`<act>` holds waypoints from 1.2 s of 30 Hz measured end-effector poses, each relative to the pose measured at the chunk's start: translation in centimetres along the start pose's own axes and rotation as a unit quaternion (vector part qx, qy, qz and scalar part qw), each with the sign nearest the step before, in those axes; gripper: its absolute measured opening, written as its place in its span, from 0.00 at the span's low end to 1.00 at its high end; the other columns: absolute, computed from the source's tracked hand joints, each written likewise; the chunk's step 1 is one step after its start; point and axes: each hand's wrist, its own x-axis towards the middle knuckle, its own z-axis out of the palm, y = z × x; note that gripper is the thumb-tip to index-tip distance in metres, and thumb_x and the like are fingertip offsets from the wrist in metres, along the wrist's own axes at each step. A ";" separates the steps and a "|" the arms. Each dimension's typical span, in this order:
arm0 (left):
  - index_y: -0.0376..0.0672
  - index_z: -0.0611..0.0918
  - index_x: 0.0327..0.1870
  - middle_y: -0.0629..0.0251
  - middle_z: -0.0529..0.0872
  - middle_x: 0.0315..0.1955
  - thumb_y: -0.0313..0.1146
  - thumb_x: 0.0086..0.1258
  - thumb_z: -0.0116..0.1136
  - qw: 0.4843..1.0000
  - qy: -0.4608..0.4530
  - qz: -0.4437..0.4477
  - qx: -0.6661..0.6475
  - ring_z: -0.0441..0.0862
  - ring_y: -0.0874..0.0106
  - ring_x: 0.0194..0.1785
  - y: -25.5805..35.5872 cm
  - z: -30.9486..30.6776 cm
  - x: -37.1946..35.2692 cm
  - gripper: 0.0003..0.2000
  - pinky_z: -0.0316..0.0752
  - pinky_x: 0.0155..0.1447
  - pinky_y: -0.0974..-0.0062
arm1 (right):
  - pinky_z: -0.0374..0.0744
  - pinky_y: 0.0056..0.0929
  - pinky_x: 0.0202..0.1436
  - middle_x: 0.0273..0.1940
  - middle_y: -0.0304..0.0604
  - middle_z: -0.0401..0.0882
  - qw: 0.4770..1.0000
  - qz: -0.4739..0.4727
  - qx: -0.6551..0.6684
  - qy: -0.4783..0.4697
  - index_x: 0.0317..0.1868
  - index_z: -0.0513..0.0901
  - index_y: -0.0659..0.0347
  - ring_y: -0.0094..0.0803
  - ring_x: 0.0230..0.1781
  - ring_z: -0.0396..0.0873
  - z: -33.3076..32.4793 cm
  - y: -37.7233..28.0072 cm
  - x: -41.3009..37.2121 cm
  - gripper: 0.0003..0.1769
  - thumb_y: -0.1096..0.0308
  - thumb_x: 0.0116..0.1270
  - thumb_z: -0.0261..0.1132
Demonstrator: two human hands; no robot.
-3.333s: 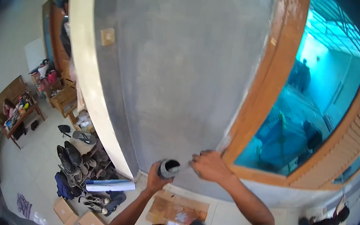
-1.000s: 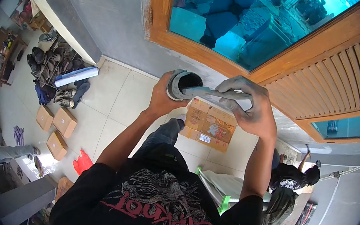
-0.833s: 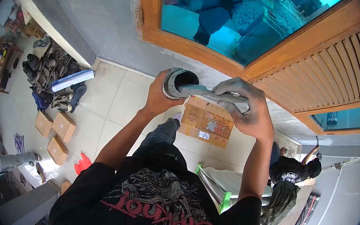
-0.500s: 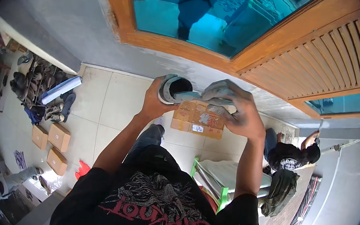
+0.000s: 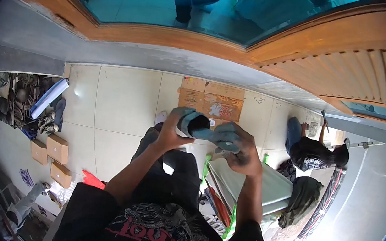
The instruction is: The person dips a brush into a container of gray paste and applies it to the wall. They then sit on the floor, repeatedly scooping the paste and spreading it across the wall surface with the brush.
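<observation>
My left hand (image 5: pixel 171 131) is wrapped round a small cup-like container (image 5: pixel 186 121), smeared grey outside and dark inside, tilted so its mouth faces right. A flat grey-coated tool resembling a putty knife (image 5: pixel 204 134) reaches into or against that mouth. My right hand (image 5: pixel 238 151) grips the tool, its fingers closed and coated with grey paste. What lies deep inside the container is too dark to make out. Below and beyond both hands, flattened cardboard (image 5: pixel 192 98) lies on the tiled floor along the wall.
A grey wall (image 5: pixel 152 57) runs ahead under a wooden window frame (image 5: pixel 164 37). At right, another person (image 5: pixel 316 152) crouches near the wall. A table-like item with green legs (image 5: pixel 252 183) stands close on my right. Cardboard boxes (image 5: pixel 57 148) and a shoe rack (image 5: pixel 20 94) are left.
Both hands have come lower and nearer my body with the container and tool. My view has shifted, showing more of the floor and cardboard. The right-hand fingers have closed more tightly together.
</observation>
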 end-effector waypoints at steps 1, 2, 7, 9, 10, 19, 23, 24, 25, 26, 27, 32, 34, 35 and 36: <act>0.41 0.75 0.66 0.53 0.80 0.61 0.31 0.39 0.85 1.000 -0.001 -0.004 0.005 0.76 0.51 0.66 -1.6 1.2 -0.3 0.45 0.72 0.69 0.58 | 0.83 0.40 0.51 0.48 0.51 0.86 1.000 0.010 0.022 0.016 0.48 0.87 0.65 0.46 0.49 0.85 0.2 2.0 -0.8 0.23 0.85 0.49 0.76; 0.41 0.75 0.66 0.52 0.80 0.61 0.31 0.40 0.85 1.000 0.011 -0.014 0.001 0.77 0.51 0.66 -3.5 2.6 -0.7 0.45 0.72 0.69 0.58 | 0.87 0.39 0.51 0.48 0.57 0.85 1.000 0.003 0.029 0.003 0.45 0.85 0.70 0.50 0.51 0.86 0.2 3.9 -1.5 0.23 0.85 0.43 0.63; 0.40 0.74 0.65 0.51 0.79 0.59 0.31 0.38 0.85 0.998 0.062 0.003 -0.007 0.78 0.51 0.64 -14.3 8.0 -1.5 0.45 0.74 0.68 0.58 | 0.85 0.43 0.54 0.50 0.50 0.87 0.999 0.013 -0.003 -0.030 0.43 0.88 0.64 0.48 0.51 0.87 0.3 13.8 -4.5 0.20 0.87 0.46 0.71; 0.40 0.74 0.65 0.51 0.80 0.58 0.31 0.38 0.85 0.997 0.072 -0.005 0.014 0.78 0.51 0.64 -19.5 10.1 -1.7 0.46 0.74 0.68 0.58 | 0.85 0.43 0.52 0.49 0.50 0.88 0.999 -0.021 -0.028 -0.030 0.43 0.88 0.64 0.49 0.51 0.87 1.1 19.9 -6.3 0.20 0.87 0.48 0.69; 0.40 0.75 0.65 0.52 0.80 0.57 0.31 0.37 0.85 0.996 0.077 -0.015 0.031 0.79 0.51 0.64 -21.8 11.3 -2.4 0.46 0.74 0.68 0.59 | 0.85 0.43 0.52 0.49 0.50 0.88 0.999 -0.021 -0.022 -0.035 0.43 0.88 0.64 0.49 0.51 0.87 1.8 22.5 -7.1 0.20 0.87 0.48 0.69; 0.39 0.70 0.70 0.58 0.81 0.60 0.29 0.43 0.85 0.997 0.061 -0.038 -0.035 0.78 0.65 0.67 -43.6 19.7 -4.8 0.47 0.72 0.72 0.65 | 0.84 0.39 0.51 0.47 0.53 0.87 0.994 -0.012 -0.100 0.042 0.47 0.86 0.65 0.50 0.47 0.87 8.0 45.0 -9.7 0.23 0.86 0.47 0.69; 0.37 0.70 0.69 0.54 0.77 0.62 0.30 0.43 0.85 0.993 0.102 0.016 -0.063 0.78 0.59 0.67 -48.1 22.1 -5.0 0.47 0.72 0.72 0.63 | 0.84 0.38 0.51 0.46 0.49 0.88 0.984 -0.052 -0.153 0.075 0.47 0.86 0.65 0.49 0.47 0.87 11.0 52.3 -11.5 0.21 0.86 0.51 0.70; 0.37 0.71 0.69 0.52 0.75 0.63 0.31 0.43 0.85 0.987 0.122 0.038 -0.092 0.79 0.56 0.66 -49.4 22.8 -5.2 0.47 0.73 0.70 0.62 | 0.84 0.38 0.51 0.46 0.49 0.88 0.983 -0.057 -0.158 0.079 0.47 0.86 0.65 0.49 0.47 0.87 11.5 53.3 -11.7 0.21 0.86 0.51 0.70; 0.37 0.71 0.69 0.52 0.75 0.63 0.31 0.43 0.85 0.987 0.124 0.042 -0.093 0.79 0.56 0.66 -50.5 23.6 -5.5 0.47 0.73 0.70 0.62 | 0.83 0.38 0.52 0.46 0.50 0.87 0.984 -0.054 -0.151 0.082 0.48 0.86 0.64 0.48 0.47 0.86 11.9 54.3 -12.2 0.20 0.85 0.52 0.71; 0.37 0.72 0.68 0.51 0.75 0.64 0.30 0.43 0.84 0.988 0.139 0.045 -0.051 0.78 0.56 0.66 -51.3 24.2 -5.8 0.45 0.73 0.70 0.62 | 0.83 0.39 0.52 0.45 0.50 0.87 0.985 -0.050 -0.143 0.084 0.48 0.86 0.63 0.48 0.47 0.86 12.3 54.9 -12.8 0.20 0.85 0.53 0.71; 0.37 0.73 0.67 0.51 0.74 0.65 0.30 0.43 0.84 0.987 0.154 0.049 -0.007 0.78 0.56 0.67 -51.8 24.7 -5.9 0.44 0.73 0.71 0.61 | 0.83 0.39 0.52 0.45 0.50 0.87 0.985 -0.053 -0.143 0.083 0.48 0.86 0.63 0.48 0.47 0.86 12.6 55.4 -13.4 0.20 0.85 0.53 0.71; 0.37 0.75 0.65 0.50 0.72 0.66 0.29 0.41 0.84 0.987 0.124 0.090 -0.042 0.74 0.54 0.70 -50.2 25.1 -7.0 0.43 0.72 0.71 0.59 | 0.80 0.39 0.57 0.45 0.49 0.86 0.982 -0.065 -0.156 0.091 0.49 0.86 0.62 0.46 0.49 0.81 13.3 55.9 -15.8 0.20 0.84 0.54 0.72; 0.37 0.75 0.65 0.50 0.72 0.66 0.29 0.40 0.84 0.990 0.098 0.095 -0.034 0.73 0.53 0.71 -49.4 23.9 -7.2 0.44 0.72 0.71 0.59 | 0.79 0.39 0.57 0.45 0.49 0.86 0.979 -0.100 -0.153 0.094 0.49 0.85 0.63 0.44 0.50 0.81 13.4 56.5 -16.1 0.20 0.83 0.55 0.71; 0.37 0.75 0.65 0.50 0.71 0.66 0.29 0.39 0.84 0.989 0.094 0.110 0.017 0.73 0.53 0.71 -49.2 23.1 -7.5 0.44 0.72 0.72 0.59 | 0.78 0.38 0.58 0.45 0.50 0.85 0.975 -0.131 -0.150 0.095 0.50 0.85 0.63 0.42 0.51 0.80 13.4 56.9 -16.3 0.19 0.82 0.56 0.70; 0.37 0.75 0.65 0.50 0.71 0.66 0.29 0.38 0.84 0.986 0.091 0.126 0.068 0.73 0.53 0.71 -48.4 22.3 -7.6 0.45 0.72 0.72 0.59 | 0.78 0.38 0.58 0.45 0.50 0.85 0.975 -0.136 -0.151 0.092 0.50 0.85 0.63 0.42 0.51 0.80 13.9 57.1 -16.5 0.19 0.82 0.56 0.70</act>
